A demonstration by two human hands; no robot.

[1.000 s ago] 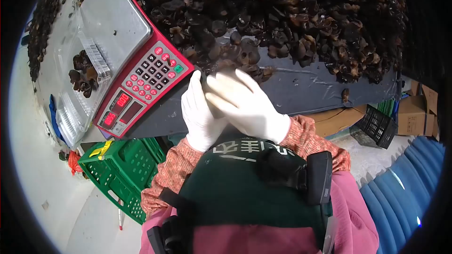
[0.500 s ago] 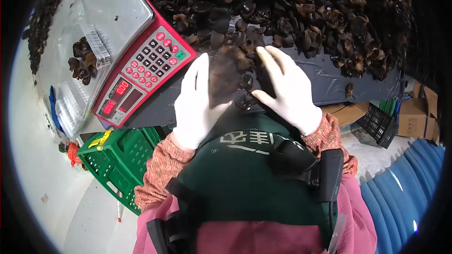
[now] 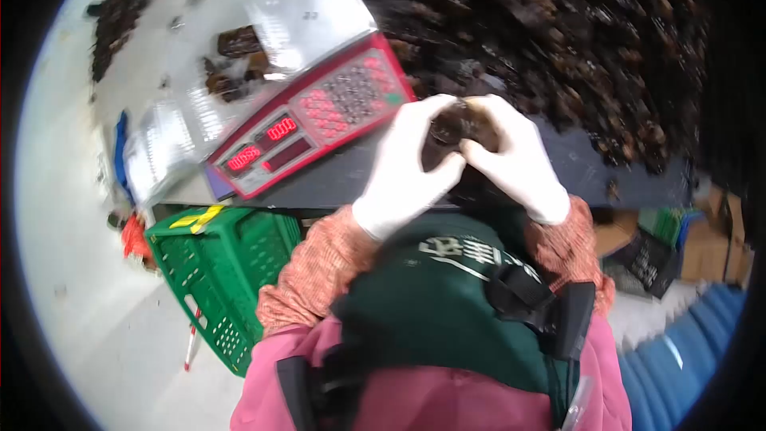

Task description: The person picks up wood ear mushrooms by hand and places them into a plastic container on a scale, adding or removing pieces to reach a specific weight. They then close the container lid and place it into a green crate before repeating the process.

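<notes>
While your white-gloved left hand (image 3: 411, 175) and right hand (image 3: 527, 164) curl toward each other, you have them closed around a dark fungus clump (image 3: 452, 124), with the thumbs nearly meeting on your side of it. It sits just above the near edge of the dark table (image 3: 586, 161), close in front of your apron (image 3: 431, 271). The clump looks light, soft and pliant, likely damp enough to slide against smooth gloves, and its thin lobes could tear if you pinch them. Your surest hold would be broad and cupped, palms to its sides and fingers under the thicker middle; how far your fingertips reach beneath it, you cannot tell from here. Its surface is brownish black with a dull sheen, folded and rounded. Beyond, the fungus heap (image 3: 550, 40) spreads in glossy, ruffled pieces, blurred in this view. To your left stand the hard red scale (image 3: 351, 104), with its shiny flat pan (image 3: 327, 4), and thin, clear, ribbed plastic trays (image 3: 163, 148). Below is a rigid, perforated green crate (image 3: 199, 267).
</notes>
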